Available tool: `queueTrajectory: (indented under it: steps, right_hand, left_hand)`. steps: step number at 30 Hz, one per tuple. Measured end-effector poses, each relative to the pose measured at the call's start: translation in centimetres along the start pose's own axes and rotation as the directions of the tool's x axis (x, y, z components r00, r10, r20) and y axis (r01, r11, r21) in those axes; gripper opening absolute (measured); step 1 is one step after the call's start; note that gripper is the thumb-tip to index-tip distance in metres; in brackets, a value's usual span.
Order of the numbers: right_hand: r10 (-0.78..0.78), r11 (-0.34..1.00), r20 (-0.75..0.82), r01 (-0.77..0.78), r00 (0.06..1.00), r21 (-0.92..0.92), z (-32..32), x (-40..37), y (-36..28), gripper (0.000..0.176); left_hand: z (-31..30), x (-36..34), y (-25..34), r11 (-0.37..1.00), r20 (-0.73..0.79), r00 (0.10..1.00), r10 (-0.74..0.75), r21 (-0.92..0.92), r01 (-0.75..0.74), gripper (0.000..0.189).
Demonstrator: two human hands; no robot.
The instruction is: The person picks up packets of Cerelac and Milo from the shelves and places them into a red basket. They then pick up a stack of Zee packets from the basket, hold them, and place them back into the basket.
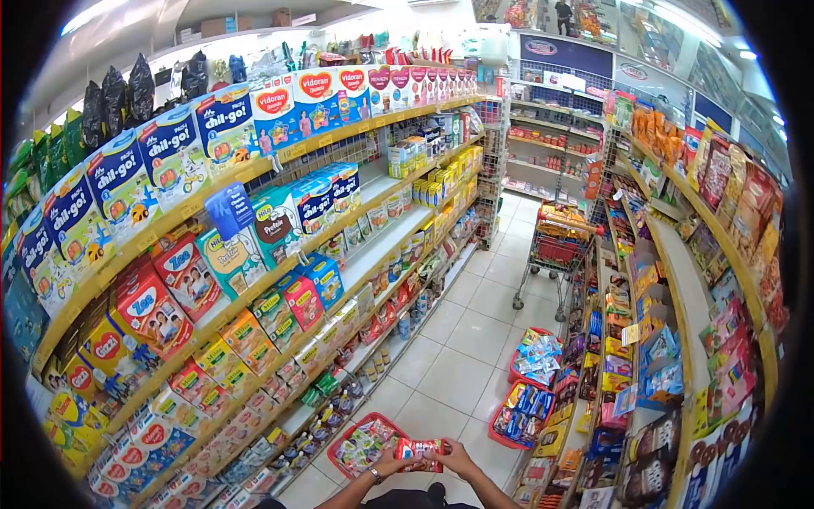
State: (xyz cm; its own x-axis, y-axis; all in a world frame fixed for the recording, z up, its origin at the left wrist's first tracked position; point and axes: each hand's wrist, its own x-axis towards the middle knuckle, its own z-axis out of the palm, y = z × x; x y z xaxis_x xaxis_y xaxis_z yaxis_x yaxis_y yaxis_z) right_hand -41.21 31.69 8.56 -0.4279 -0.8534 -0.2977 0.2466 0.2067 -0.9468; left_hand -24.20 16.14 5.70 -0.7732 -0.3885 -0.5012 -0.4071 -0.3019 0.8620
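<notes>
Milk-powder boxes (174, 153) fill the left shelves (216, 201); a loaded trolley (555, 251) stands down the aisle.

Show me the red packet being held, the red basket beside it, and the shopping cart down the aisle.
packet (421, 450), head view, middle of its red front.
basket (339, 441), head view, its left rim.
cart (555, 248), head view, its red body.

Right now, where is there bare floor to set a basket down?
The tiled floor is bare mid-aisle, between the crowded left shelves and two red baskets, up to the shopping trolley. Right shelves are crowded too. Left hand and right hand grip a red packet.
</notes>
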Motion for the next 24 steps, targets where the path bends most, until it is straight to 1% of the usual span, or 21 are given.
queueTrajectory:
  steps: [2, 3, 5, 6, 7, 9, 10, 11, 12, 13, 14, 15, 16, 17, 18, 19, 20, 21, 22, 23, 24]
  right_hand:
    - [-0.028, 1.0, 0.028, 0.027, 0.999, 0.013, -1.2, 0.6, -1.9, 0.046]
    - [-0.024, 1.0, 0.041, 0.024, 0.999, 0.001, -1.6, 1.0, -2.6, 0.046]
    - [-0.098, 0.995, 0.065, 0.097, 0.993, 0.016, -2.2, 2.1, -3.3, 0.046]
    - [-0.118, 0.993, 0.073, 0.115, 0.99, 0.035, -2.3, 2.6, -3.6, 0.046]
    - [-0.102, 0.995, 0.098, 0.099, 0.99, 0.031, -2.7, 2.5, -3.7, 0.046]
    - [-0.126, 0.991, 0.134, 0.118, 0.983, 0.062, -2.4, 2.6, -6.5, 0.045]
    - [-0.126, 0.99, 0.146, 0.115, 0.981, 0.076, -2.3, 2.4, -7.5, 0.046]
    - [-0.124, 0.991, 0.18, 0.113, 0.976, 0.074, -2.5, 2.9, -7.1, 0.046]
    - [-0.131, 0.991, 0.18, 0.121, 0.975, 0.065, -2.9, 3.4, -6.5, 0.047]
    - [-0.133, 0.991, 0.186, 0.126, 0.974, 0.051, -3.4, 3.9, -6.2, 0.049]
    - [-0.068, 0.997, 0.207, 0.06, 0.976, 0.043, -3.5, 3.2, -7.6, 0.046]
    - [-0.043, 0.999, 0.28, 0.041, 0.959, 0.013, -3.8, 3.0, -7.4, 0.046]
    - [-0.049, 0.986, 0.241, 0.008, 0.969, 0.169, -3.9, 3.0, -6.8, 0.043]
    - [-0.034, 0.948, 0.205, -0.034, 0.978, 0.317, -3.5, 3.5, -6.7, 0.04]
    - [0.0, 0.959, 0.297, -0.084, 0.955, 0.27, -2.8, 3.5, -7.0, 0.04]
    - [-0.03, 0.928, 0.289, -0.081, 0.957, 0.364, -2.4, 3.1, -7.7, 0.037]
    - [-0.056, 0.885, 0.249, -0.068, 0.967, 0.461, -2.3, 3.0, -8.2, 0.035]
    - [-0.006, 0.903, 0.272, -0.111, 0.962, 0.416, -2.5, 2.9, -8.3, 0.035]
    - [-0.045, 0.952, 0.281, -0.045, 0.959, 0.303, -2.1, 3.9, -9.1, 0.037]
    - [-0.077, 0.983, 0.299, 0.022, 0.951, 0.184, -1.2, 4.7, -9.8, 0.038]
    - [-0.063, 0.99, 0.335, 0.015, 0.94, 0.143, -0.4, 5.1, -10.5, 0.038]
  left_hand:
    - [1.9, -0.8, 3.0, 0.997, -0.07, 0.995, 0.074, 0.027, -0.072, 0.067]
    - [2.3, -0.7, 3.7, 0.997, -0.08, 0.994, 0.077, 0.013, -0.076, 0.067]
    - [2.5, -0.9, 4.5, 0.986, -0.103, 0.983, 0.153, -0.057, -0.16, 0.067]
    - [2.6, -1.3, 4.9, 0.966, -0.101, 0.979, 0.175, -0.173, -0.191, 0.062]
    - [1.9, -0.3, 3.7, 0.943, -0.051, 0.976, 0.214, -0.252, -0.22, 0.055]
    - [2.3, -2.4, 7.3, 0.962, -0.096, 0.99, 0.105, -0.241, -0.125, 0.053]
    - [2.1, -1.4, 6.0, 0.946, -0.129, 0.977, 0.172, -0.253, -0.2, 0.05]
    - [2.5, -2.1, 7.3, 0.942, -0.162, 0.971, 0.174, -0.258, -0.212, 0.05]
    - [3.1, -3.2, 9.7, 0.976, -0.231, 0.959, 0.167, -0.099, -0.194, 0.048]
    - [3.9, -3.9, 10.8, 0.987, -0.305, 0.939, 0.162, 0.052, -0.153, 0.046]
    - [3.3, -1.5, 7.4, 0.938, -0.277, 0.901, 0.335, 0.005, -0.347, 0.046]
    - [4.3, -1.7, 8.2, 0.915, -0.279, 0.889, 0.363, -0.075, -0.397, 0.048]
    - [5.1, -3.8, 11.5, 0.963, -0.24, 0.934, 0.264, 0.006, -0.27, 0.047]
    - [3.4, 0.4, 6.7, 0.903, -0.292, 0.878, 0.378, 0.324, -0.281, 0.047]
    - [3.6, 0.4, 7.0, 0.917, -0.314, 0.888, 0.336, 0.322, -0.234, 0.05]
    - [4.5, -0.7, 8.4, 0.865, -0.33, 0.8, 0.502, 0.186, -0.466, 0.052]
    - [5.0, -1.2, 8.8, 0.877, -0.367, 0.811, 0.455, 0.026, -0.48, 0.05]
    - [4.8, -1.5, 7.9, 0.883, -0.415, 0.802, 0.429, 0.006, -0.469, 0.049]
    - [4.0, -1.4, 8.2, 0.889, -0.435, 0.798, 0.417, 0.013, -0.457, 0.048]
    - [3.7, -2.5, 8.5, 0.887, -0.474, 0.773, 0.42, 0.037, -0.46, 0.047]
    - [4.4, -5.9, 11.3, 0.949, -0.572, 0.766, 0.295, 0.079, -0.306, 0.05]
